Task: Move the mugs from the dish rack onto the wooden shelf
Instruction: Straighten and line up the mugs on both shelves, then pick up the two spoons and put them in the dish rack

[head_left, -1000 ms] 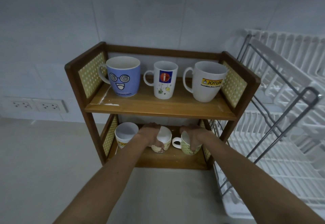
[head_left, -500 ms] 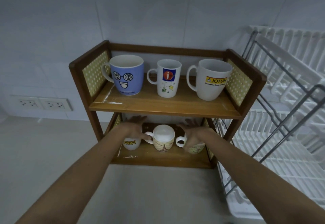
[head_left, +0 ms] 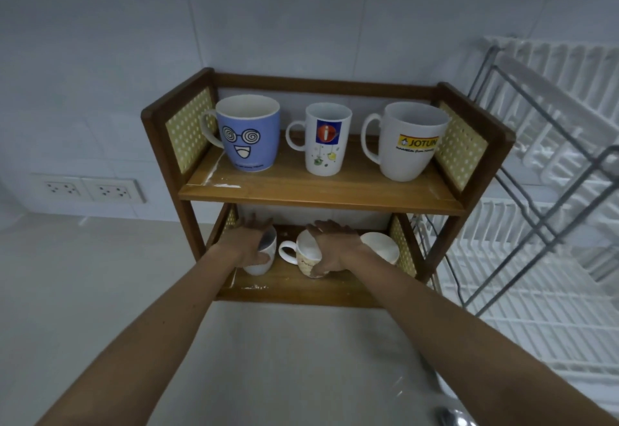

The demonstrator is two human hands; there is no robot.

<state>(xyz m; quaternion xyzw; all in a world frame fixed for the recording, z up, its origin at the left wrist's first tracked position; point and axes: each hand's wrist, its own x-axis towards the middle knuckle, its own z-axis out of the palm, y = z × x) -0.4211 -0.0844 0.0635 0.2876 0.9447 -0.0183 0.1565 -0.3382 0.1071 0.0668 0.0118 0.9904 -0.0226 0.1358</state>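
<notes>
The wooden shelf (head_left: 321,196) stands against the wall. Its top level holds a blue face mug (head_left: 249,134), a small white mug (head_left: 325,141) and a white JOTUN mug (head_left: 408,142). On the lower level, my left hand (head_left: 249,246) wraps the left white mug (head_left: 264,256). My right hand (head_left: 331,248) grips the cream patterned middle mug (head_left: 306,256), handle pointing left. A third mug (head_left: 382,246) sits at the lower right, partly hidden. The white dish rack (head_left: 542,224) at the right holds no mugs in view.
Two wall sockets (head_left: 90,189) sit low on the tiled wall at the left. The pale counter (head_left: 83,291) spreads in front of the shelf. The rack's grey metal frame (head_left: 536,224) leans beside the shelf's right post. A metal item (head_left: 449,417) shows at the bottom edge.
My right hand moved left from the right mug onto the middle mug. My left hand closed on the left mug. The view shifted so the shelf sits further right.
</notes>
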